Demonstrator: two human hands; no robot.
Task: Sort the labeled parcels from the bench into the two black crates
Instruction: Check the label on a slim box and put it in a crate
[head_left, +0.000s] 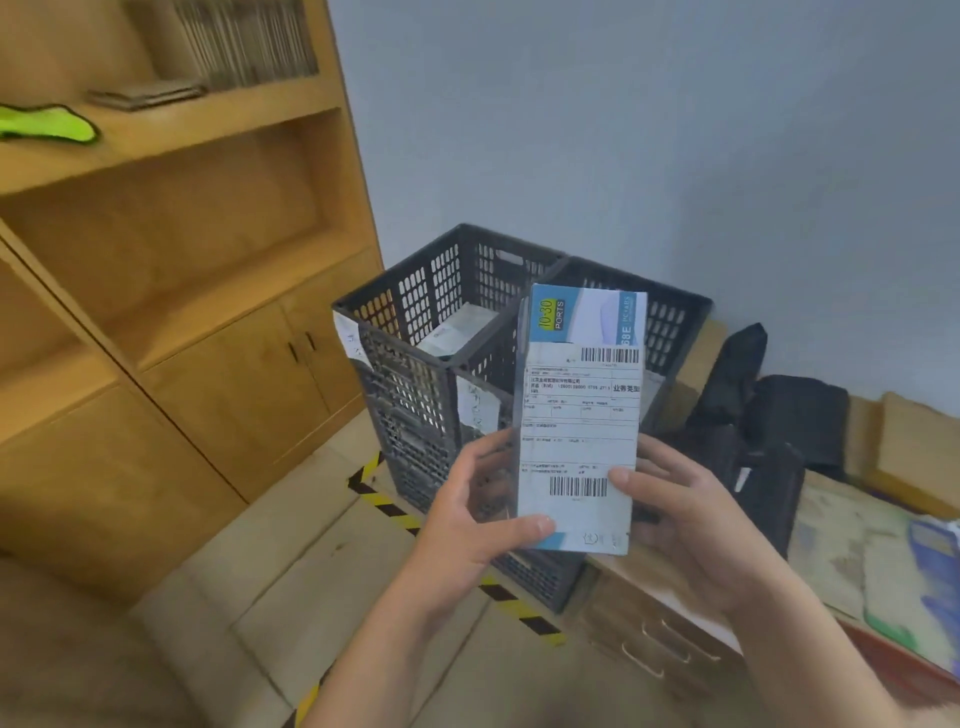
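Black plastic crates are standing side by side just beyond the hands, the left crate (415, 312) already holding a flat packet (457, 327), the right crate (675, 322) sitting partly hidden. A blue-and-white boxed parcel (579, 410) is hovering upright before them, long axis vertical, overlapping the right crate's near wall. The left hand (467, 512) and right hand (685, 514) are both gripping its lower end, thumbs (537, 526) pressing the label (576, 457); both crates are lying forward and below.

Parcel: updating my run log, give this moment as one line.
parcel: upright, label visible | left hand: grips parcel | right hand: grips parcel
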